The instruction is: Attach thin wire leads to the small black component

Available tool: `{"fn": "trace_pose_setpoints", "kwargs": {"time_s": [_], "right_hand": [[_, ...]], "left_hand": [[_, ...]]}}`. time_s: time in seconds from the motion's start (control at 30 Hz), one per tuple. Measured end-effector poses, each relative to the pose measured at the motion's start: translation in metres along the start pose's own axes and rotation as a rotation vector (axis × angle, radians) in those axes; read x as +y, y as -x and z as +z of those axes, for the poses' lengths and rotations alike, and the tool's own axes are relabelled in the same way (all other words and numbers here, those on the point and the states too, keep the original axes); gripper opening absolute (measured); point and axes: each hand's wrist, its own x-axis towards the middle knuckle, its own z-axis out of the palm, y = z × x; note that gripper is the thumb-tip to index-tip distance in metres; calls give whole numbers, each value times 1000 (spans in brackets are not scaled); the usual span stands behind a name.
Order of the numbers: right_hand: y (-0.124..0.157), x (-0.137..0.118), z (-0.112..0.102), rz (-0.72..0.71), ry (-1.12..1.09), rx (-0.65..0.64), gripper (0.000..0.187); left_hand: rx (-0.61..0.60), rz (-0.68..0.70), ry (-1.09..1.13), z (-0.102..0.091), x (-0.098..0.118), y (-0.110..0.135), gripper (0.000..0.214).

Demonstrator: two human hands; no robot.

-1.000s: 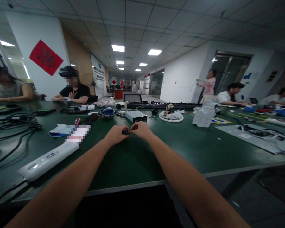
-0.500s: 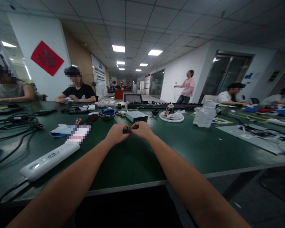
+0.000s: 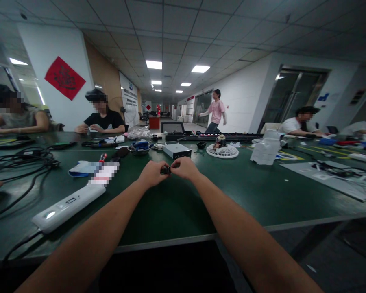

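Note:
My left hand is closed around a small dark cylindrical part, held just above the green table. From the other side, the fingers of my right hand pinch the right end of the same part. Its exact kind is too small and dark to tell, and my fingers hide much of it. Directly behind my hands lies a silver box-shaped drive with a black front. A metal bowl holding something blue stands to its left.
A white power strip and black cables lie on the left. Farther back are a white fan grille, a white plastic form and a grey panel with cables. Several people sit around; one in pink walks behind.
My hands stay together on the dark part, with little change in grip. The view has shifted slightly. The person in pink has moved left across the background.

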Motion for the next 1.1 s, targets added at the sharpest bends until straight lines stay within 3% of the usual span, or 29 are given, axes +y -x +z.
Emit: {"fn": "trace_pose_setpoints", "kwargs": {"time_s": [0.47, 0.8, 1.1], "right_hand": [[-5, 2, 3, 13, -118, 25, 17], [-5, 2, 7, -6, -146, 36, 15], [-6, 6, 8, -53, -159, -46, 15]], "left_hand": [[59, -68, -58, -5, 7, 0, 35], [85, -131, -56, -1, 1, 0, 37], [49, -69, -62, -5, 5, 1, 37]]}}
